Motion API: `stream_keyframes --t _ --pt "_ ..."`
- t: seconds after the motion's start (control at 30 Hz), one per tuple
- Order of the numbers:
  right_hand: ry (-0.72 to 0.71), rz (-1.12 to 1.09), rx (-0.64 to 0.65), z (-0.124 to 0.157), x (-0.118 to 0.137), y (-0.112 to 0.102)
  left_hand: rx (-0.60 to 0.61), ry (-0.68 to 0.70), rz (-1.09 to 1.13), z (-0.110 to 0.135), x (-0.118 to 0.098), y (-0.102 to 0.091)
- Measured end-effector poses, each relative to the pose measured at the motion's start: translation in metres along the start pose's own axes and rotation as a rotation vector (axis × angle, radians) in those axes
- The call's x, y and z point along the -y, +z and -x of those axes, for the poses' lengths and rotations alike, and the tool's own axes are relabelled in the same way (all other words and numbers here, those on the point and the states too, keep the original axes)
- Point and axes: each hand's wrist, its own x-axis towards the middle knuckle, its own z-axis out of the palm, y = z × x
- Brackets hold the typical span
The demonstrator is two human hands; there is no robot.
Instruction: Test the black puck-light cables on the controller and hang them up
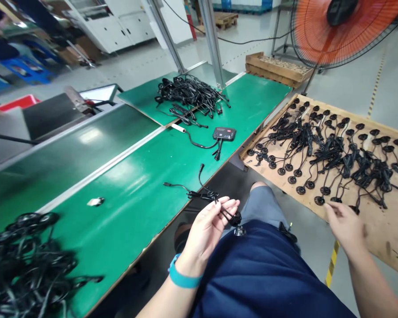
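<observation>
A bundled black cable (204, 194) with round black ends lies across my left hand (215, 221), its fingers curled round the strands above my lap. Two thin leads with plugs stretch from that bundle over the edge of the green bench (146, 185). Off to the right, my right hand (345, 223) is at the near edge of a wooden board (378, 238), close to the round black cable ends (319, 200). Its thumb and fingers look apart, with nothing plainly held. A small black box (224, 134) with short leads rests on the bench ahead.
Black cables are heaped at the bench's back (189, 95) and at its near left (26, 260). Rows of coiled cables cover the board. A white tube (178, 128) and a small pale piece (95, 202) lie on the bench. An orange fan (341, 31) stands behind the board.
</observation>
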Motion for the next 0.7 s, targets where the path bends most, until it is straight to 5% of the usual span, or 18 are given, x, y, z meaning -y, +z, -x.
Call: stream_keyframes --t 0.17,0.3,0.5,0.7 --pt "-0.543 -0.546 0.271 0.014 0.163 0.005 0.062 0.019 -0.016 0.007 0.013 0.021" --pt "-0.681 -0.752 0.378 0.021 0.232 0.008 0.105 0.040 -0.084 0.016 0.023 0.033" --pt "-0.656 -0.847 0.529 0.010 0.235 0.004 0.158 0.016 -0.182 0.027 0.027 0.036" --pt "-0.265 -0.767 0.567 -0.030 0.186 -0.051 0.046 -0.024 -0.282 0.026 0.018 0.021"
